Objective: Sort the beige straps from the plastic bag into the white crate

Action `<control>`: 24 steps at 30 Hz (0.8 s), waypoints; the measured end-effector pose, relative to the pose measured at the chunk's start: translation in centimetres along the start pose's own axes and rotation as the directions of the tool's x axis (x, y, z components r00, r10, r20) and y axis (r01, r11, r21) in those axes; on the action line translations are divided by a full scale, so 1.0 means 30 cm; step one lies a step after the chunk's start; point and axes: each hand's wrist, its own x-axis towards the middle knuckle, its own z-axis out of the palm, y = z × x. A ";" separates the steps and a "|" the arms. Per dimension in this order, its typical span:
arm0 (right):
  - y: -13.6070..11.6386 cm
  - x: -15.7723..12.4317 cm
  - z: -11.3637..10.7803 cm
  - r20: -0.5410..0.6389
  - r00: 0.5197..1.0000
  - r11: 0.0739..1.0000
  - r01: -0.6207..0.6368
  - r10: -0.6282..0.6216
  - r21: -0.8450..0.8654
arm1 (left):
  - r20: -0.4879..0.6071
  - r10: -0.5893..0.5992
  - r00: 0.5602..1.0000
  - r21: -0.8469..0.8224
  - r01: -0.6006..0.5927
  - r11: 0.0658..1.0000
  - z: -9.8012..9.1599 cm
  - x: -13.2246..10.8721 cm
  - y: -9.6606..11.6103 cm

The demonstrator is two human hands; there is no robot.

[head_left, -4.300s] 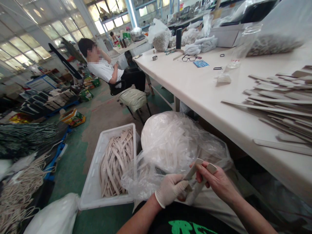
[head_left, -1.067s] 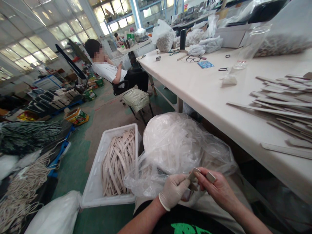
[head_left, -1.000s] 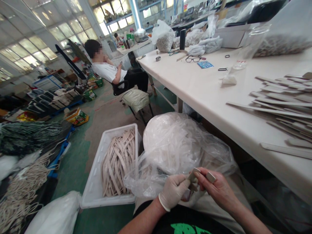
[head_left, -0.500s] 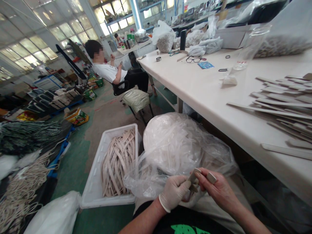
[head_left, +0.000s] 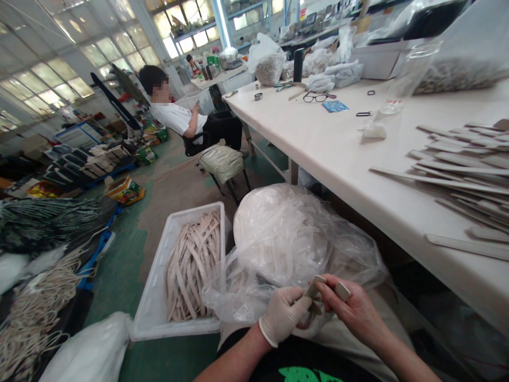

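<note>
My left hand [head_left: 283, 312], in a pale glove, is closed on a beige strap [head_left: 312, 289] above my lap. My bare right hand [head_left: 350, 305] pinches the same strap close to its upper end. A rounded beige strap end [head_left: 342, 291] sticks out between the right fingers; whether it belongs to the same piece I cannot tell. Just beyond both hands lies a clear plastic bag [head_left: 284, 239] full of pale strips. To its left stands a white plastic crate [head_left: 153, 286] holding many beige straps [head_left: 194, 265].
A long white table [head_left: 318, 132] runs along the right, with a pile of flat beige straps [head_left: 469, 170], glasses [head_left: 315, 97] and bags of small parts [head_left: 268, 69] on it. A co-worker [head_left: 178, 116] sits past a padded stool [head_left: 221, 162]. A white sack [head_left: 87, 350] lies front left.
My hands have barely shifted, still on the strap. The seated co-worker has lowered a raised hand.
</note>
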 end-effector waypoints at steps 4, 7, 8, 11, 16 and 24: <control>0.003 -0.003 0.004 -0.002 1.000 1.000 0.009 -0.009 -0.020 | -0.009 -0.005 1.000 0.019 0.005 1.000 -0.002 -0.001 0.010; 0.007 -0.007 0.006 -0.005 1.000 1.000 0.020 -0.020 -0.019 | -0.013 0.008 1.000 0.028 -0.008 1.000 -0.002 0.001 0.005; 0.008 -0.008 0.007 -0.006 1.000 1.000 0.022 -0.022 -0.017 | -0.012 0.009 1.000 0.022 -0.009 1.000 -0.002 0.002 0.003; 0.012 -0.009 0.011 0.000 1.000 1.000 0.018 -0.018 -0.010 | -0.018 0.005 1.000 0.008 -0.005 1.000 0.000 0.005 0.000; 0.018 -0.007 0.017 0.005 1.000 1.000 0.010 -0.010 0.008 | -0.020 0.006 1.000 0.026 -0.006 1.000 0.001 0.006 0.004; 0.011 -0.007 0.018 0.013 1.000 1.000 -0.004 0.004 0.024 | -0.021 0.026 0.999 0.035 -0.025 0.999 0.001 0.010 -0.019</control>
